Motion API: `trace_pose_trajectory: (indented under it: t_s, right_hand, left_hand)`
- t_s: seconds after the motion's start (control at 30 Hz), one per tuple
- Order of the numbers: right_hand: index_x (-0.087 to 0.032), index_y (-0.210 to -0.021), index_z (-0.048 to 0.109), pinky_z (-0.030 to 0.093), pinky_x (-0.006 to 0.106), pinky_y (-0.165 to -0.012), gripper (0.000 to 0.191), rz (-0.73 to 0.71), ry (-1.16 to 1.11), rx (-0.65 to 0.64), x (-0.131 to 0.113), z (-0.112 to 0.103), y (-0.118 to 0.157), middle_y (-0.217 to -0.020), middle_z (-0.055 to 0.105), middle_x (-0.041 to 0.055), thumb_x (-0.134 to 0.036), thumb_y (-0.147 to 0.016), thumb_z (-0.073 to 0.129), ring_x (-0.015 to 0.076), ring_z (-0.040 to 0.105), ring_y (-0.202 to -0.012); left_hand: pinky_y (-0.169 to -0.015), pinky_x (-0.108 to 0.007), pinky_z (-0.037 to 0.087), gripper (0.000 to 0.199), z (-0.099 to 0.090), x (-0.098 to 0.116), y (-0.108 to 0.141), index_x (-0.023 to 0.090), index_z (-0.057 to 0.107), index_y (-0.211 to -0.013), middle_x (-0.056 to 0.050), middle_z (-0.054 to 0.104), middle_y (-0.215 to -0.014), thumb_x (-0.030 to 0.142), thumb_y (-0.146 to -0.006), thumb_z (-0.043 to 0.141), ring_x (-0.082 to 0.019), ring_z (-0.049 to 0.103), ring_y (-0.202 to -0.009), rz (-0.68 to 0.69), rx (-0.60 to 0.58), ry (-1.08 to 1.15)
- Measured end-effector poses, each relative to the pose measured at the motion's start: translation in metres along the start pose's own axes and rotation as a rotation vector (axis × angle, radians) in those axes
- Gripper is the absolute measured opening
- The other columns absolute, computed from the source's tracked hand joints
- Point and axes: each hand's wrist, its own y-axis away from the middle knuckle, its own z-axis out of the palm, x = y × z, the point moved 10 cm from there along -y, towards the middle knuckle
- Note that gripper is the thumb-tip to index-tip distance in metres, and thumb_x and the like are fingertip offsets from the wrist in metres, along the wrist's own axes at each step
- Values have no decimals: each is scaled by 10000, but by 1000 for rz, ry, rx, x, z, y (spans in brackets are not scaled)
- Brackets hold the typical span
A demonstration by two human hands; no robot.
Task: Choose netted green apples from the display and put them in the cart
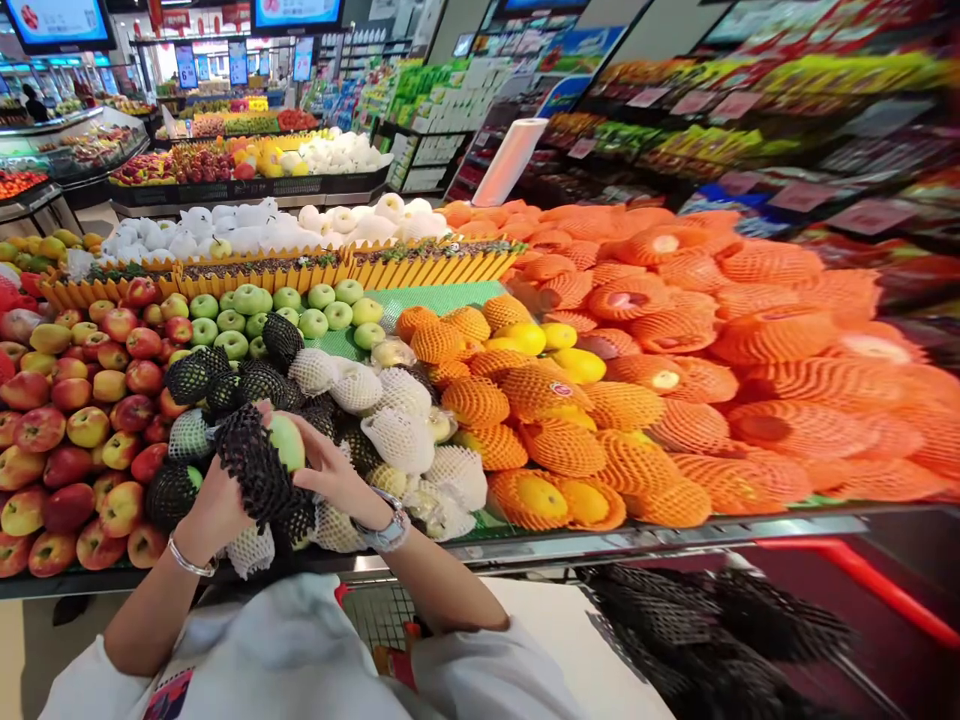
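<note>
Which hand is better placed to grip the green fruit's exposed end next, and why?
Probably the right hand: it is spread open at the exposed end of the green fruit, while the left hand is occupied holding the black foam net.

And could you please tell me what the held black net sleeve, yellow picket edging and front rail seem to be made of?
Black net sleeve: probably matte foam plastic, judging by its thick, soft, stretchy-looking mesh. Yellow picket edging: wood or plastic, fairly matte; its flat slats leave it open. Front rail: likely metal, given its grey, streaky shine.
</note>
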Motion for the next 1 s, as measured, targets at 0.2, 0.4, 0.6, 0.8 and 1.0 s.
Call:
trace_pose_trajectory:
  t_s: [0.2, 0.4, 0.6, 0.8, 1.0]
  right_hand:
    - [-255, -1380, 537, 315, 425, -1150, 627, 0, 173, -37, 6, -13, 11, -1393, 529, 80, -676, -928, 437, 246, 467, -1309]
    - [-330, -1529, 241, 506, 417, -931, 865, 103, -316, 247, 40, -15, 41, -1519, 354, 116, -773, -831, 495, 248, 553, -1188]
    - [-280, -1379, 480, 516, 424, -947, 752, 214, -514, 409, 75, 9, 55, -1371, 558, 97, -782, -820, 459, 257, 579, -1177]
    - [-256, -1359, 482, 535, 464, -917, 762, 207, -438, 686, 93, -41, 75, -1393, 536, 114, -749, -778, 494, 300, 572, -1198]
    - [-279, -1393, 437, 446, 457, -1063, 830, 111, -343, 597, 59, -45, 80, -1388, 529, 96, -712, -714, 638, 295, 528, -1249]
  left_hand:
    - [-1042, -457, 473, 369, 10, -12, -2, 164, 652, -1182, -112, 708, -1093, 292, -844, 577, -273, 626, -1127, -149, 42, 116]
    - [-990, -475, 495, 348, 9, -15, -6, 157, 635, -1164, -123, 682, -1120, 223, -824, 601, -284, 618, -1099, -219, 158, 37]
    - [-1040, -569, 435, 419, 66, 3, -13, 72, 613, -1185, -205, 630, -1208, 63, -781, 505, -336, 555, -1195, -169, -91, -129]
    - [-1092, -462, 440, 448, 51, 19, 6, 82, 558, -1340, -182, 565, -1367, 232, -930, 458, -283, 521, -1293, -160, -401, 234]
    - [-1040, -403, 478, 526, -7, -26, 10, 210, 502, -1375, -126, 466, -1473, 497, -935, 538, -264, 509, -1305, -453, 154, 737]
